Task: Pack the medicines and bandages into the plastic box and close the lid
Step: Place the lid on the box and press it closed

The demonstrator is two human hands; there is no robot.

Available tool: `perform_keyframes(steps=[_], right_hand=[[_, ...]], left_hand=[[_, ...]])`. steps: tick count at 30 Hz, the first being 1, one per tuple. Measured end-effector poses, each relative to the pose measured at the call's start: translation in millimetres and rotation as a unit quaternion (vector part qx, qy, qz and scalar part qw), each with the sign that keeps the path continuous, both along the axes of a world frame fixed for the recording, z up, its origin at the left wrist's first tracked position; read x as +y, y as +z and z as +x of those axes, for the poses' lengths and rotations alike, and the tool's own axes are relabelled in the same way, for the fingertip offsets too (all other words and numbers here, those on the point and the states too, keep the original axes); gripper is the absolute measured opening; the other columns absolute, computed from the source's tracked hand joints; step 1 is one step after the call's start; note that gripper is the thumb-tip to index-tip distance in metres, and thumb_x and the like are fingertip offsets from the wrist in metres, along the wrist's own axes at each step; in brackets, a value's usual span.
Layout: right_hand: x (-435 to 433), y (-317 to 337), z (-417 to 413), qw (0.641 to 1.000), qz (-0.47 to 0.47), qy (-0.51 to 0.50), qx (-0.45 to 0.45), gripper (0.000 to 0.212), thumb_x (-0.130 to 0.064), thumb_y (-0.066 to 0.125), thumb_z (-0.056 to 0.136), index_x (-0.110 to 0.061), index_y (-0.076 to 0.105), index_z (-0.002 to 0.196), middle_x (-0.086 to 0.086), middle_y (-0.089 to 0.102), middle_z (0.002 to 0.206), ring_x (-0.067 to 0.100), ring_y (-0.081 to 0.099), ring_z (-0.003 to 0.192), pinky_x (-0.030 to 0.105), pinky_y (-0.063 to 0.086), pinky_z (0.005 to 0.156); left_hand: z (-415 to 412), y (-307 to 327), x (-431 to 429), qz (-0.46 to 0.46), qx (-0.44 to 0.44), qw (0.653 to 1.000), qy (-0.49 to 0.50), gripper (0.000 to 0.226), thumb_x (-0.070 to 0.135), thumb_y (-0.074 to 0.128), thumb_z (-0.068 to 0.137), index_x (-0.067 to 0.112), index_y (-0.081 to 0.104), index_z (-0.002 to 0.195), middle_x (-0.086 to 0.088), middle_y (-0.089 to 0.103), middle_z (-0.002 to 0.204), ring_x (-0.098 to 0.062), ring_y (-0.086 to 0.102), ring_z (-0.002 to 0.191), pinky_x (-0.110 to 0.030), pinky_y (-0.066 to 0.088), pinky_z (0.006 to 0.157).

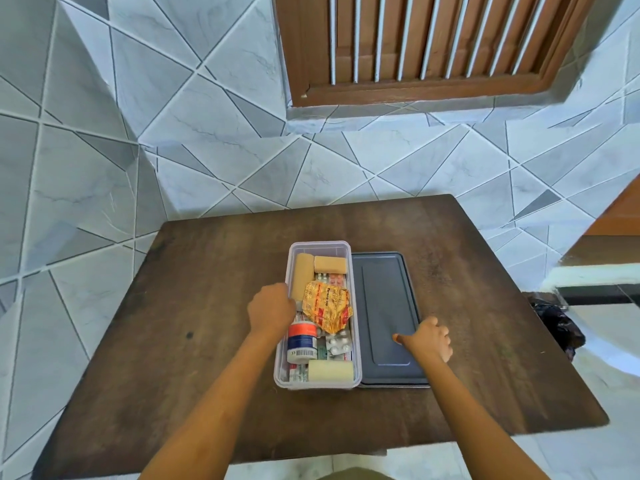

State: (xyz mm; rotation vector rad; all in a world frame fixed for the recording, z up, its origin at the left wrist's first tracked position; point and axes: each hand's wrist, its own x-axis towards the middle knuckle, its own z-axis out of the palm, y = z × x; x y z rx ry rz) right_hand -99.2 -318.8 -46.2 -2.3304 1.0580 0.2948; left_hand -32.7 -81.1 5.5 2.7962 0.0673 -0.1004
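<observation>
A clear plastic box (343, 247) stands on the dark wooden table (207, 299), packed with beige bandage rolls (330, 264), a crumpled yellow blister strip (327, 306), a white medicine bottle (302, 342), silver pill strips (337, 344) and a pale roll (330, 371). Its dark grey lid (384, 306) lies flat beside it on the right. My left hand (272, 308) is curled at the box's left wall, fingers reaching inside near the long bandage. My right hand (427, 339) rests on the lid's right edge, thumb on top of the lid.
Tiled walls rise close behind the table, with a wooden shuttered window (433, 46) above. A dark crumpled bag (557, 323) lies on the floor past the table's right edge. Bare tabletop surrounds the box and lid.
</observation>
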Motion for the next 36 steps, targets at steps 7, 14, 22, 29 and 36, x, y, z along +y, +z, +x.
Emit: perform_keyframes(steps=[7, 14, 22, 29, 36], right_hand=[[-32, 15, 9, 0.987, 0.133, 0.003, -0.085, 0.049, -0.015, 0.064, 0.083, -0.015, 0.029, 0.050, 0.002, 0.034, 0.052, 0.015, 0.035, 0.049, 0.026, 0.027, 0.048], [3, 67, 10, 0.931, 0.276, 0.037, -0.236, 0.017, -0.008, 0.069, 0.078, -0.018, 0.061, 0.066, 0.004, 0.066, 0.073, 0.018, 0.061, 0.068, 0.028, 0.050, 0.060], [77, 104, -7, 0.919, 0.101, 0.176, -0.337, 0.012, -0.018, 0.068, 0.073, -0.017, 0.058, 0.079, -0.002, 0.061, 0.076, 0.009, 0.054, 0.064, 0.018, 0.040, 0.057], [94, 92, -2, 0.897, 0.152, 0.274, -0.310, 0.027, -0.030, 0.058, 0.088, -0.016, 0.062, 0.111, 0.003, 0.064, 0.116, 0.015, 0.057, 0.109, 0.027, 0.045, 0.094], [87, 58, 16, 0.951, 0.148, 0.177, -0.205, 0.048, -0.016, 0.052, 0.089, -0.005, 0.040, 0.134, 0.016, 0.043, 0.140, 0.033, 0.034, 0.132, 0.044, 0.029, 0.111]], left_hand=[[-7, 15, -31, -0.098, -0.085, 0.991, -0.031, 0.025, 0.017, 0.051, 0.091, 0.016, 0.065, 0.112, -0.006, 0.070, 0.111, -0.025, 0.066, 0.096, -0.036, 0.054, 0.080], [0, 28, -68, -0.292, -0.018, 0.952, -0.090, 0.021, 0.019, 0.052, 0.093, 0.010, 0.070, 0.101, -0.009, 0.072, 0.103, -0.022, 0.066, 0.092, -0.035, 0.054, 0.085], [12, 48, -72, -0.438, 0.076, 0.895, -0.003, 0.032, 0.035, 0.066, 0.084, 0.006, 0.064, 0.099, -0.009, 0.066, 0.091, -0.023, 0.065, 0.084, -0.033, 0.059, 0.072], [24, 38, -26, -0.335, -0.011, 0.941, 0.048, 0.004, 0.010, 0.062, 0.083, 0.010, 0.066, 0.082, -0.012, 0.065, 0.082, -0.020, 0.056, 0.077, -0.031, 0.044, 0.073], [7, 0, 33, -0.443, 0.036, 0.878, 0.177, 0.026, 0.006, 0.056, 0.090, 0.000, 0.065, 0.115, -0.016, 0.068, 0.115, -0.023, 0.061, 0.097, -0.040, 0.050, 0.096]])
